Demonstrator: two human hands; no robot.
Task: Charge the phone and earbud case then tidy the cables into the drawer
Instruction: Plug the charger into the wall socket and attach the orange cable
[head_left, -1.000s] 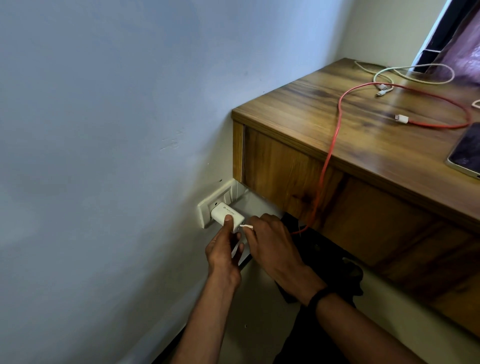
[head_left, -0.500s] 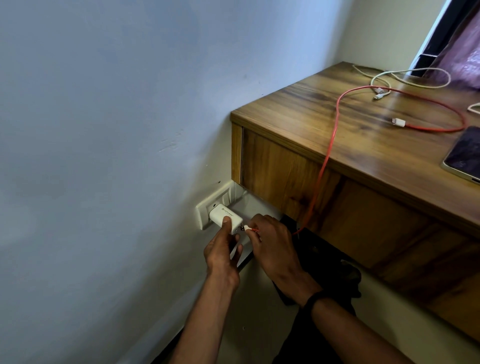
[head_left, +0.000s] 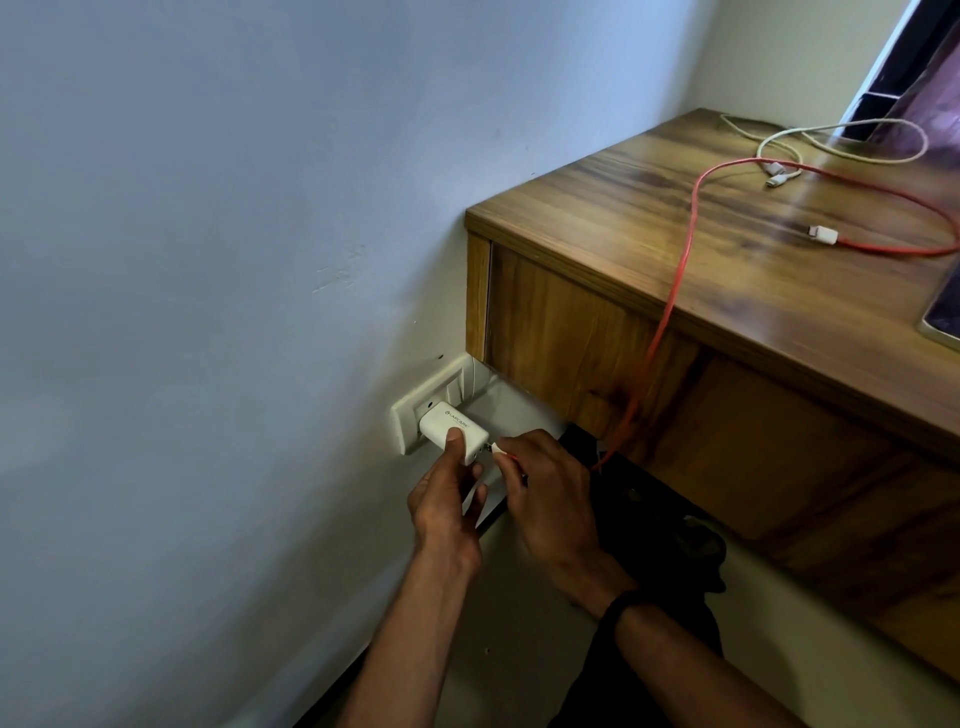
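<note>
A white charger adapter sits in the white wall socket below the desk. My left hand grips the adapter, thumb on its top. My right hand pinches the white plug of the red cable right at the adapter's port. The red cable runs up over the wooden desk edge and loops to its other white connector. A white cable lies coiled at the desk's back. The phone's corner shows at the right edge.
The blue-white wall stands to the left. The desk's wooden drawer front hangs just above my hands. Dark cloth lies under the desk. A window frame with a dark curtain is at the top right.
My right hand has brought the red cable's plug closer to the adapter's port. My left hand keeps its grip on the adapter. The view shifted slightly.
</note>
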